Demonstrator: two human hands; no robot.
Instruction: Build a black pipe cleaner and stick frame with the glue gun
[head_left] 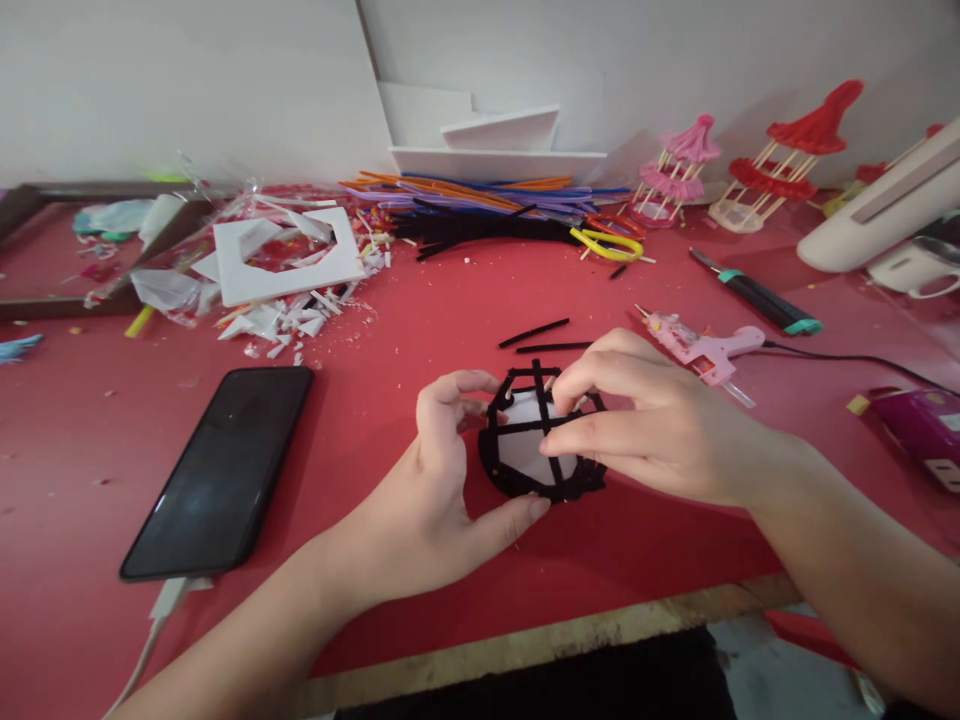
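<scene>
A small craft frame [489, 452] of black fuzzy pipe cleaner, many-sided with a white base inside, sits low over the red table. Two crossed black strips span its top. My left hand [450, 490] is curled around its left side, thumb at the near rim and fingertips at the far left. From the right, my right hand [652, 420] reaches over it, thumb and fingers closed at the crossing strips; the exact contact is partly hidden. Just beyond lie two cut black pipe-cleaner pieces [534, 333].
A phone [221, 470] on a cable lies left. Foam scraps [289, 320] and a cut white board [345, 245] are behind it. Pipe cleaners [480, 225] and yellow-handled scissors [607, 243] lie at the back. On the right are a glue gun [697, 345], a cutter [757, 295] and two stick models [780, 175].
</scene>
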